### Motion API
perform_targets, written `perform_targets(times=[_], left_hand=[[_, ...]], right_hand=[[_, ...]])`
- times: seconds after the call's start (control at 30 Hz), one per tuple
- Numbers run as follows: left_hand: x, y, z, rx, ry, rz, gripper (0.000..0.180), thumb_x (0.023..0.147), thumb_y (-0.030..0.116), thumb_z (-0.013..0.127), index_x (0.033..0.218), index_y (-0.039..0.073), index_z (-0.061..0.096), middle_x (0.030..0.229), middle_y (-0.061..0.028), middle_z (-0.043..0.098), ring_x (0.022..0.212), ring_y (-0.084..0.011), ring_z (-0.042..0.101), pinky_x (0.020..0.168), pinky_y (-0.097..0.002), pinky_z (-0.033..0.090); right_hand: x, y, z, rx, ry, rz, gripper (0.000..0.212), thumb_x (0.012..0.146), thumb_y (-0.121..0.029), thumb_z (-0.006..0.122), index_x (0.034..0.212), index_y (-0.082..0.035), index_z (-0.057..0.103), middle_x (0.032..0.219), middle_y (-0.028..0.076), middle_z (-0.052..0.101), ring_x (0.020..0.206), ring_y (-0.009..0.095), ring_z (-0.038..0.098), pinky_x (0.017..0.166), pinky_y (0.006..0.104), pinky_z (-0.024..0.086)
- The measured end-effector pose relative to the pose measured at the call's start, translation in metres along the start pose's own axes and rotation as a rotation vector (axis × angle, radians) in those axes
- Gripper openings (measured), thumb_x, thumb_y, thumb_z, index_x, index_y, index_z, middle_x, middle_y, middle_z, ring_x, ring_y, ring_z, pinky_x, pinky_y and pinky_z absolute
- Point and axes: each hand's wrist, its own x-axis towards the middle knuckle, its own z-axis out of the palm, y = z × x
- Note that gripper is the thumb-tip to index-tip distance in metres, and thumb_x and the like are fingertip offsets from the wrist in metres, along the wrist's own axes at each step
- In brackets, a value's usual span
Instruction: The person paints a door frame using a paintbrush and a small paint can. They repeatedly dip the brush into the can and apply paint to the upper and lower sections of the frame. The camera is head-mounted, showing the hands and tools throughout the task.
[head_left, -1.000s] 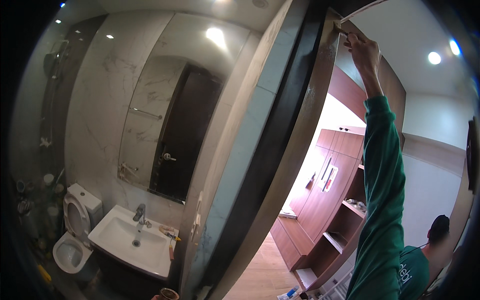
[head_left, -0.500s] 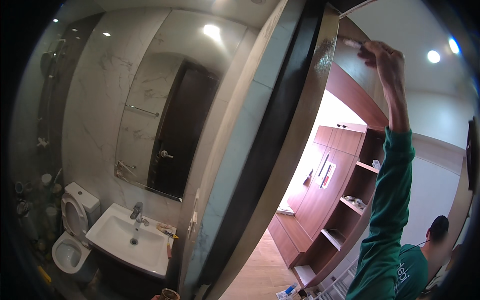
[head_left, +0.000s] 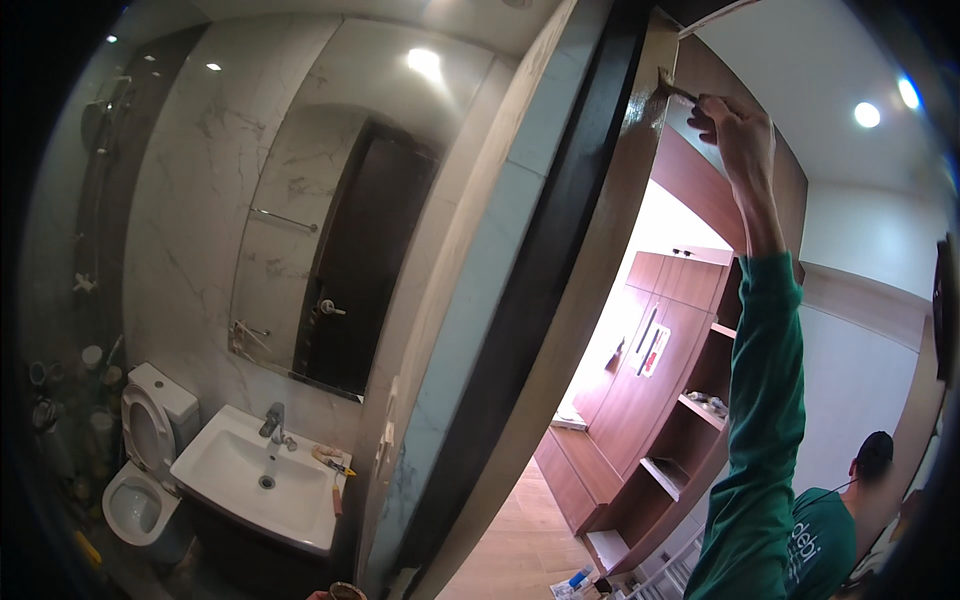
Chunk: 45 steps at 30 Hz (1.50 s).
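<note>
My right hand [head_left: 738,140], raised high at the upper right, is closed round the handle of a paintbrush [head_left: 667,84]. Its bristles touch the long brown door-frame panel [head_left: 622,190] near the top, where the surface shines as if wet. Only a bit of my left hand [head_left: 318,596] shows at the bottom edge, its fingertips against a round, open-topped container [head_left: 347,592] with a brownish rim. Most of that hand and what is inside the container are cut off by the picture's edge.
At left are a washbasin [head_left: 250,490] with small tools on its rim, a toilet [head_left: 140,505] and a wall mirror [head_left: 290,200]. To the right, another person [head_left: 825,530] in green stands near a wooden cabinet with shelves [head_left: 660,330] and a metal ladder [head_left: 675,575].
My right hand has moved left, bringing the paintbrush from beside the panel onto its surface. The round container has dropped slightly at the bottom edge.
</note>
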Motion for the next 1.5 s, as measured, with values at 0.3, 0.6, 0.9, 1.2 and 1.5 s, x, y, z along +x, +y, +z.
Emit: perform_targets(times=[0.3, 0.6, 0.9, 1.2, 1.5], left_hand=[[0.007, 0.003, 0.001, 0.048, -0.002, 0.059, 0.063, 0.082, 0.030, 0.066, 0.134, -0.006, 0.057, 0.129, -0.0169, 0.063, 0.114, -0.0283, 0.065, 0.098, -0.0405, 0.055], [0.005, 0.001, 0.010, -0.070, 0.033, 0.076, 0.071, 0.074, 0.018, 0.070, 0.140, -0.005, 0.054, 0.129, -0.0169, 0.065, 0.116, -0.0300, 0.066, 0.094, -0.0398, 0.057], [-0.008, -0.006, -0.014, -0.042, 0.075, 0.041, 0.070, 0.073, 0.014, 0.070, 0.139, -0.005, 0.056, 0.125, -0.0149, 0.068, 0.111, -0.0261, 0.068, 0.091, -0.0377, 0.057], [-0.021, -0.006, -0.003, 0.017, 0.051, -0.054, 0.065, 0.076, 0.013, 0.069, 0.137, -0.005, 0.057, 0.123, -0.0141, 0.068, 0.111, -0.0243, 0.067, 0.092, -0.0352, 0.056], [-0.034, -0.017, 0.062, -0.140, -0.042, 0.067, 0.068, 0.076, -0.005, 0.062, 0.143, -0.003, 0.052, 0.133, -0.0123, 0.063, 0.116, -0.0275, 0.066, 0.099, -0.0390, 0.056]], right_hand=[[-0.011, -0.038, -0.053, 0.058, -0.045, 0.013, 0.031, 0.096, -0.022, 0.066, 0.114, 0.002, 0.075, 0.096, 0.014, 0.077, 0.087, 0.020, 0.077, 0.076, 0.0294, 0.057], [0.084, -0.023, 0.014, -0.057, 0.102, -0.157, 0.035, 0.092, -0.032, 0.065, 0.108, -0.004, 0.079, 0.085, 0.009, 0.078, 0.082, 0.017, 0.076, 0.078, 0.0302, 0.058], [0.039, -0.021, 0.020, -0.165, -0.046, -0.083, 0.032, 0.094, -0.028, 0.065, 0.105, -0.001, 0.078, 0.088, 0.010, 0.078, 0.080, 0.017, 0.075, 0.074, 0.0299, 0.057], [-0.098, -0.058, -0.070, 0.054, -0.041, -0.056, 0.033, 0.096, -0.023, 0.063, 0.106, 0.006, 0.076, 0.083, 0.013, 0.075, 0.071, 0.018, 0.071, 0.069, 0.0288, 0.053], [-0.194, -0.026, -0.177, 0.091, 0.072, -0.149, 0.036, 0.102, -0.022, 0.057, 0.115, 0.009, 0.072, 0.092, 0.016, 0.076, 0.075, 0.022, 0.074, 0.067, 0.0292, 0.056]])
